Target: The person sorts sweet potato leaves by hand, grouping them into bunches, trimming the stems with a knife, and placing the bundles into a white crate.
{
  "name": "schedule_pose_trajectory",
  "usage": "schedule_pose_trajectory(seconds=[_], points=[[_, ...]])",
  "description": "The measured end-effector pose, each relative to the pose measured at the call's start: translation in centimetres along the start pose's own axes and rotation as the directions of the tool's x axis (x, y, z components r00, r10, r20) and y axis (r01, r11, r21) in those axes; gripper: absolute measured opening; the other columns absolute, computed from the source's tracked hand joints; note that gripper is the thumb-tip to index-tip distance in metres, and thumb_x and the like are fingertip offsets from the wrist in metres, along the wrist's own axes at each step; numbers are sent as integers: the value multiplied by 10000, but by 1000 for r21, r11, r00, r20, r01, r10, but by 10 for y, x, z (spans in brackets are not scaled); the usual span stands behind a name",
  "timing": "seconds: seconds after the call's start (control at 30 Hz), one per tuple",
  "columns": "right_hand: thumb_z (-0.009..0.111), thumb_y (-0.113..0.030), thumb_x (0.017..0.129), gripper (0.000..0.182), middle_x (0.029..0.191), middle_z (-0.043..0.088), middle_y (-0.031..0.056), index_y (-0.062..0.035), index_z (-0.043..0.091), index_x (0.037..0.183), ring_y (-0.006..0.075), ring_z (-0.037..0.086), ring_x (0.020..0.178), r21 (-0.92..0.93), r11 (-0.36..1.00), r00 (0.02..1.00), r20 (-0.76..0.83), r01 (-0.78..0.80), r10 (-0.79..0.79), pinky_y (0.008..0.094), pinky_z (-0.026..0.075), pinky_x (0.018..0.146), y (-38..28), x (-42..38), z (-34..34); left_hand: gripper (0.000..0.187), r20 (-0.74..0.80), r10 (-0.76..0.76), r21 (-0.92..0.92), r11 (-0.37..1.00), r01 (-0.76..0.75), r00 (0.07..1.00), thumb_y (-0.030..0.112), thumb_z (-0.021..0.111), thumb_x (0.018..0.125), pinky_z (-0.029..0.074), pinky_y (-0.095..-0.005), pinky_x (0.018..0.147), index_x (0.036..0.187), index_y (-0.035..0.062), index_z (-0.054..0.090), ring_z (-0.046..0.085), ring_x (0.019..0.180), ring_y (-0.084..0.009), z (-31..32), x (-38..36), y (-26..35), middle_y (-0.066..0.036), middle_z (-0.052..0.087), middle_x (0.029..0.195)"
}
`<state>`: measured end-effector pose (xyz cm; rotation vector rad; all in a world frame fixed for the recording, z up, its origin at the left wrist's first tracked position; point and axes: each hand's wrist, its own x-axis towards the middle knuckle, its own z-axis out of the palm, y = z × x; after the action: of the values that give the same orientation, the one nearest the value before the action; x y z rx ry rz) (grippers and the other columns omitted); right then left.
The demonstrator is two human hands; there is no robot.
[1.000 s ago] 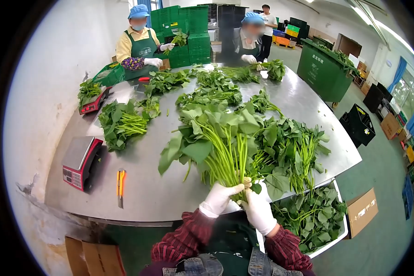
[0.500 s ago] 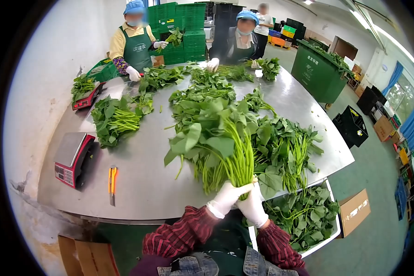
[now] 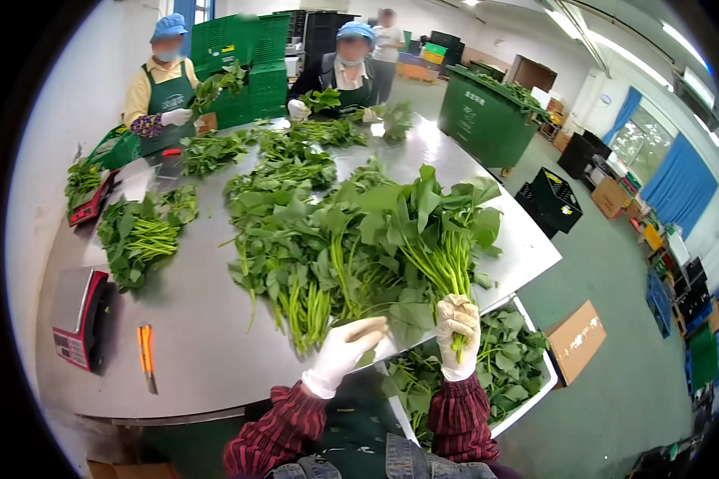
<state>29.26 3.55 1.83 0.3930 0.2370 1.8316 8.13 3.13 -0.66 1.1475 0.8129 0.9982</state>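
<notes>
My right hand, in a white glove, is closed round the lower stems of a bunch of leafy greens, leaves up. Left of it, my gloved left hand has its fingers stretched out near the table's front edge and holds nothing. A large pile of greens lies on the metal table beyond both hands. Below my right hand, a white bin holds more leafy greens.
At the left are a scale, an orange cutter, another bundle and a red scale. Two co-workers handle greens across the table. A cardboard flap, black crates and a green dumpster stand right.
My left hand has let go of the bunch and moved left, opening. My right hand now holds the bunch alone, farther right over the bin. The view has turned right.
</notes>
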Motion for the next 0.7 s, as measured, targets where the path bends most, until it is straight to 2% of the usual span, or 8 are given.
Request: schedule_pose_trajectory(seconds=[0.27,0.4,0.47,0.5,0.53,0.6,0.63,0.7], points=[[432,-57,898,64,751,370,18,5,434,884,57,440,522,121,992,994,103,25,-38,194,432,460,-13,-12,-9,288,-90,75,51,996,-71,993,82,591,856,459,-257,855,1113,-47,589,606,922,-144,-6,-1,-13,-95,645,1011],[449,-75,864,84,770,374,17,-31,427,795,82,406,504,44,999,982,185,16,-24,190,446,438,-24,-21,-34,286,-126,248,336,922,-193,961,36,608,816,460,-259,830,1097,-21,610,605,888,-144,-4,-3,-9,-79,648,968],[445,-2,783,61,900,546,217,5,403,827,35,407,436,-76,996,963,263,-42,60,185,410,377,-39,-23,-57,295,-111,291,401,888,-224,950,23,614,802,458,-258,824,1094,-14,614,601,881,-144,-2,-4,-8,-73,644,959],[447,-7,756,52,1019,535,311,5,417,796,56,388,400,-179,981,932,362,73,-3,186,381,331,-76,-28,-107,308,-136,336,415,874,-254,932,13,620,790,454,-258,825,1097,-15,612,592,898,-145,-1,-4,-8,-77,635,978],[450,1,746,25,904,570,256,9,430,757,84,363,353,-132,979,974,187,157,-131,192,359,300,-86,-40,-122,322,-160,380,429,858,-283,911,2,625,779,450,-259,826,1100,-16,610,583,916,-147,0,-4,-8,-81,626,997],[481,-6,742,38,717,567,171,14,448,740,112,341,317,-158,981,952,265,-113,152,212,331,284,-78,-40,-128,459,-205,365,243,918,-314,908,54,609,831,433,-279,872,1271,17,483,523,1055,-172,-5,0,-10,-92,541,1179],[548,5,700,95,562,496,86,10,460,737,117,366,320,-463,885,986,163,54,25,233,286,271,-80,-53,-120,513,-251,338,36,940,-340,907,146,588,867,423,-302,897,1331,36,399,484,1113,-186,-6,2,-11,-99,492,1244],[583,15,670,132,553,492,81,12,470,739,134,382,322,-484,872,968,181,-68,176,248,283,276,-84,-57,-130,664,-210,234,-300,909,-290,949,447,447,935,380,-365,969,1437,89,198,361,1258,-227,-3,5,17,-102,347,1399]])
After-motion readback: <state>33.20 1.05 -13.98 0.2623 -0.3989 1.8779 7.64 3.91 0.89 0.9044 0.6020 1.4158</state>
